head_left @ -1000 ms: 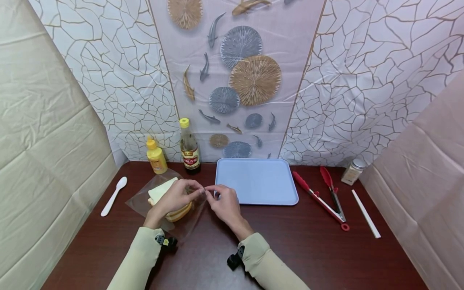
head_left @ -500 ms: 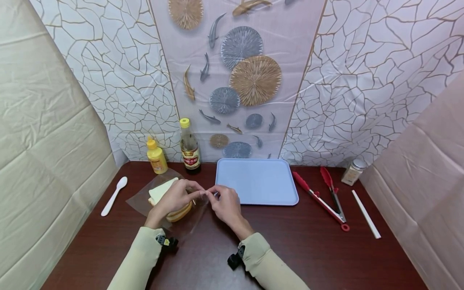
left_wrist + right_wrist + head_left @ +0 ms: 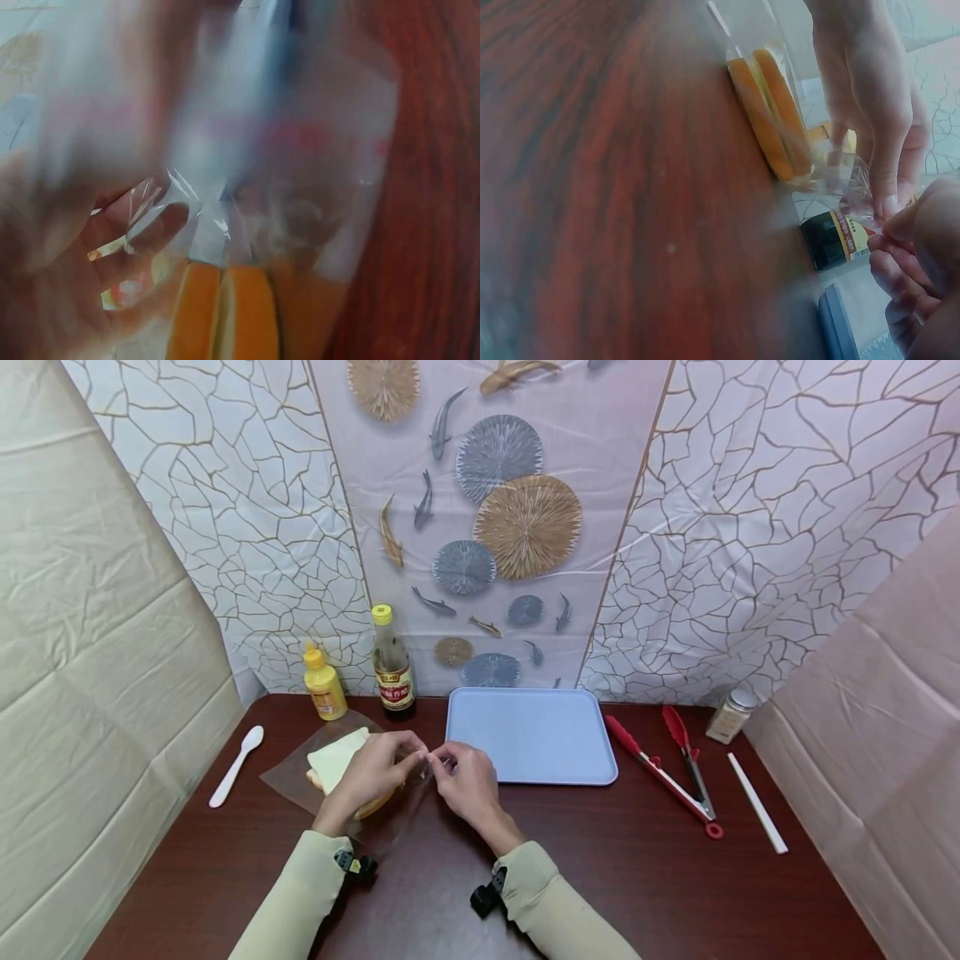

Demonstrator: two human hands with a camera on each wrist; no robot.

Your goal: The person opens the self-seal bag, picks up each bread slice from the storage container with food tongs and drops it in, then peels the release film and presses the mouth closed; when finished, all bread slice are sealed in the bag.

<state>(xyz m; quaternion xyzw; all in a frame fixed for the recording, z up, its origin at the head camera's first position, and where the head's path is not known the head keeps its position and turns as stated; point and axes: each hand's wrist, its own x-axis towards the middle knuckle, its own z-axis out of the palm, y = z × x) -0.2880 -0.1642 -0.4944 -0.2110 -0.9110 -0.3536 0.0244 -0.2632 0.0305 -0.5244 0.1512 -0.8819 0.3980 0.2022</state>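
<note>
A clear plastic bag (image 3: 288,774) lies on the left half of the table with a sandwich (image 3: 334,758) of white bread inside. Brown crusts of two slices (image 3: 251,315) show through the film in the left wrist view. Reaching over the sandwich, my left hand (image 3: 375,768) pinches the bag's gathered mouth between thumb and fingers. My right hand (image 3: 467,785) pinches the same end from the right, fingertips meeting the left ones. In the right wrist view the twisted film (image 3: 857,191) runs from the sandwich up to both hands' fingertips.
Behind the bag stand a yellow squeeze bottle (image 3: 324,687) and a dark sauce bottle (image 3: 394,681). A blue tray (image 3: 532,735) sits beyond my right hand. Red tongs (image 3: 663,774), a shaker jar (image 3: 731,717) and a white stick (image 3: 757,803) lie right; a white spoon (image 3: 236,766) lies left.
My left hand and forearm have shifted slightly right, uncovering more of the top bread slice. The right hand stays nearly still, and both keep their pinch on the bag.
</note>
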